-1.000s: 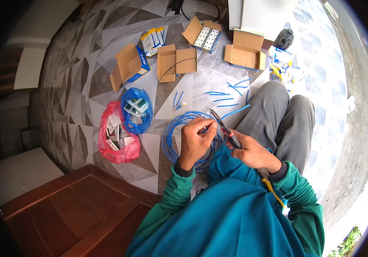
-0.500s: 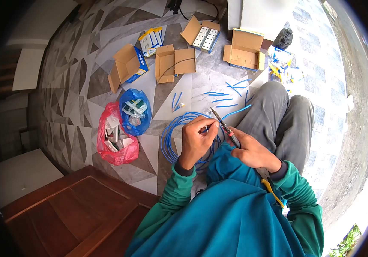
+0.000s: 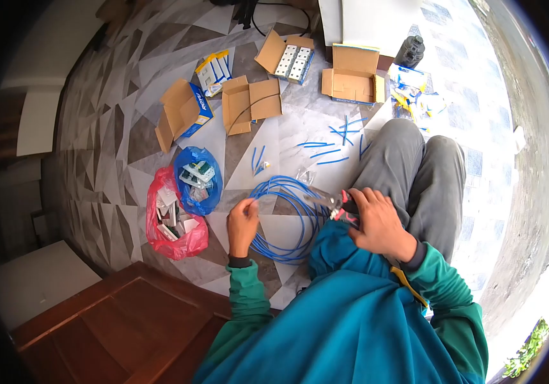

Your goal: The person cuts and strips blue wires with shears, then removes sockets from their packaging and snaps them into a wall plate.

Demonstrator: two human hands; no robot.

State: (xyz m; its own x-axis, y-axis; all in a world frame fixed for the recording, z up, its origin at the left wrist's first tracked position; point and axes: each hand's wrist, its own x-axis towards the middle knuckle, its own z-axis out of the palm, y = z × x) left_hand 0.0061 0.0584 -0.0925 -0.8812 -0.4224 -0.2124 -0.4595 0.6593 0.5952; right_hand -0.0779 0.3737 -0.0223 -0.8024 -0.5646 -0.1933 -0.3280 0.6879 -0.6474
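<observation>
With fingers of right hand [image 3: 380,224], gripping pliers [image 3: 336,203], pointing long axis leftward, slightly forward. With left hand [image 3: 242,227], pinching narrowly at blue cable [image 3: 277,182].

- The single head view looks from the wearer's head, forward and steeply down, over the teal shirt [image 3: 325,333] at the bottom edge.
- The shirt is nearest the lens; the left hand [image 3: 242,224] and right hand [image 3: 380,224] show around mid-frame, within arm's reach.
- Beyond them the tiled floor [image 3: 111,137] runs up the frame, with the open cardboard box [image 3: 354,61] farther off near the top.
- The view is very wide: straight lines bow outward, and dark, curved borders close in the sides.
</observation>
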